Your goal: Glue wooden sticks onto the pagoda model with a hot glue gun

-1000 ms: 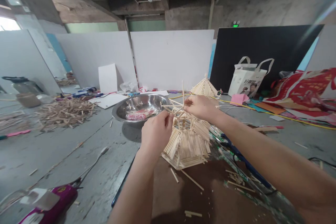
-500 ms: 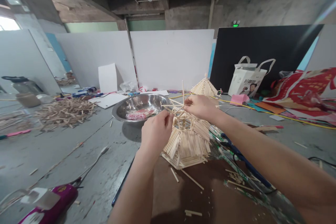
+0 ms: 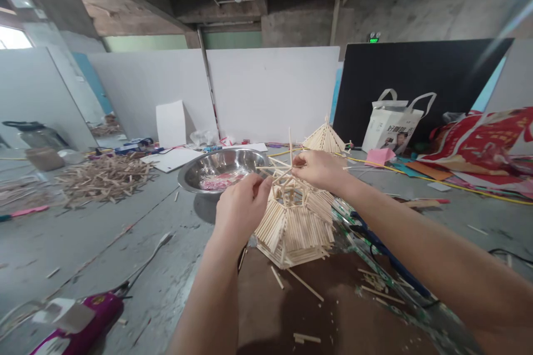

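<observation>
A model roof (image 3: 297, 230) built of thin wooden sticks stands on a brown board, its sloping sides laid with rows of sticks. Over its open top, a loose frame of crossed wooden sticks (image 3: 280, 165) has one stick pointing straight up. My right hand (image 3: 318, 169) pinches the frame where the upright stick meets the others. At the frame's left side is my left hand (image 3: 241, 202), thumb and forefinger closed at the end of a wooden stick; the fingertips partly hide it.
Behind my left hand sits a steel basin (image 3: 187, 180) with plastic packets inside. A finished stick cone (image 3: 325, 137) stands farther back. Scraps of wood (image 3: 108, 177) are piled left, a purple power strip (image 3: 100, 310) lies front left, and a blue-handled tool (image 3: 387, 258) rests under my right forearm.
My left hand has shifted a little to the left, uncovering more of the model roof's left side. My right hand and the stick frame stay almost still.
</observation>
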The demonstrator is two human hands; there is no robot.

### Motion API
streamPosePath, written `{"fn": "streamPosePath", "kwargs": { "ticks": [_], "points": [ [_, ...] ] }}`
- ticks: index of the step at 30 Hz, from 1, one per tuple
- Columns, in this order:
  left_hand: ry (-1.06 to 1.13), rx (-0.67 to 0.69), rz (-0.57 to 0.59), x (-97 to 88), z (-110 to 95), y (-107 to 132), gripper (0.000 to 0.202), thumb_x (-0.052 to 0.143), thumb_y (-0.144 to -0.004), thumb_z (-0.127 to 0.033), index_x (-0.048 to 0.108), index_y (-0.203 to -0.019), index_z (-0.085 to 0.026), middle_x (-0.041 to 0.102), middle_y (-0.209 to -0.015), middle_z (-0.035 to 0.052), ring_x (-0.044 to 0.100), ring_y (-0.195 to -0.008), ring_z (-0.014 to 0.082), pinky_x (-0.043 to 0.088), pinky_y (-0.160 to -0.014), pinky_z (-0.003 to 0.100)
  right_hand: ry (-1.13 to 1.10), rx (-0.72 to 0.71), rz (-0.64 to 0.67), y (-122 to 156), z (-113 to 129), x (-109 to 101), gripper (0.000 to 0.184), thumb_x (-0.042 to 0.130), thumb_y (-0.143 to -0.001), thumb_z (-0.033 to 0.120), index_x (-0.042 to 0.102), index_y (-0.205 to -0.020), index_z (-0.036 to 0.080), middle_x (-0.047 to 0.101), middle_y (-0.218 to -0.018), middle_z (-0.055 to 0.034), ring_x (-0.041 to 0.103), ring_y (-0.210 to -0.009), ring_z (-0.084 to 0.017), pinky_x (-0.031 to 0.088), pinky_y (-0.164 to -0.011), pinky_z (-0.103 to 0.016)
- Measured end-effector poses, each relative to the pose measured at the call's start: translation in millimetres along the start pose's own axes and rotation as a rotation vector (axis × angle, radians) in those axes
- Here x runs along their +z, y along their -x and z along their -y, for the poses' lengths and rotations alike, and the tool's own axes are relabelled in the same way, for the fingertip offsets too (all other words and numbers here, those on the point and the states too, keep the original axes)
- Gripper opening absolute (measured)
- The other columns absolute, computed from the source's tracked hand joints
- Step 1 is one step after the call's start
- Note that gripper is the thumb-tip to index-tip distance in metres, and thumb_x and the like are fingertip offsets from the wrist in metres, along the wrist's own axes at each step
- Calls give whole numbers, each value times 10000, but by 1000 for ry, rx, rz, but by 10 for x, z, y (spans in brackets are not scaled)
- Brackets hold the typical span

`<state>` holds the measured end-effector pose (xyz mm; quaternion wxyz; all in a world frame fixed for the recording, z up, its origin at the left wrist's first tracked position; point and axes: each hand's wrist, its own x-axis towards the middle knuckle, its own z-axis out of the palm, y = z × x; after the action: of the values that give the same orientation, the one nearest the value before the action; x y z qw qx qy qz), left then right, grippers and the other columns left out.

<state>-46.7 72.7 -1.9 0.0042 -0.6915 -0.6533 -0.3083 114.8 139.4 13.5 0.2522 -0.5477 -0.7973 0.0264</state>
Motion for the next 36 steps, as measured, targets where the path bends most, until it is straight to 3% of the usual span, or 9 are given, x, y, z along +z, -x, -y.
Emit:
{"fn": "streamPosePath", "kwargs": {
  "ticks": [14,21,24,29,36],
  "points": [
    [2,35,8,12,3,16,293,338,-800,-392,514,-663,-202,582,-605,18,483,-544,131,238,-503,246,-1,-16,15,17,4,-25,230,505,-678,314,644,-816,192,667,-887,-64,589,-841,-213,410,-670,-291],
    [1,25,-9,5,-5,12,275,368,-798,-380,534,-669,-203,585,-599,16,497,-558,139,270,-504,248,-53,26,31,88,-21,-93,352,521,-677,399,628,-951,204,640,-990,-71,581,-862,-222,414,-696,-320],
    [74,2,-150,-54,-20,49,244,403,-791,-381,546,-709,-200,587,-604,7,498,-547,125,302,-507,245,-150,34,-6,185,-62,-176,402,503,-701,420,602,-1006,175,632,-993,-87,587,-785,-189,423,-686,-311],
    [357,-14,-436,-143,-108,192,160,465,-778,-328,532,-775,-183,537,-584,-24,429,-404,58,312,-421,215,-281,0,-107,425,-146,-277,369,497,-732,416,599,-986,170,637,-804,-62,562,-662,-143,427,-620,-278],
    [644,107,-676,-253,-232,452,79,497,-775,-230,502,-854,-223,537,-716,-26,463,-476,55,355,-425,215,-498,-20,-114,1002,-167,-352,280,439,-786,359,583,-986,226,628,-857,-45,566,-702,-153,448,-607,-269]
  ]
}}
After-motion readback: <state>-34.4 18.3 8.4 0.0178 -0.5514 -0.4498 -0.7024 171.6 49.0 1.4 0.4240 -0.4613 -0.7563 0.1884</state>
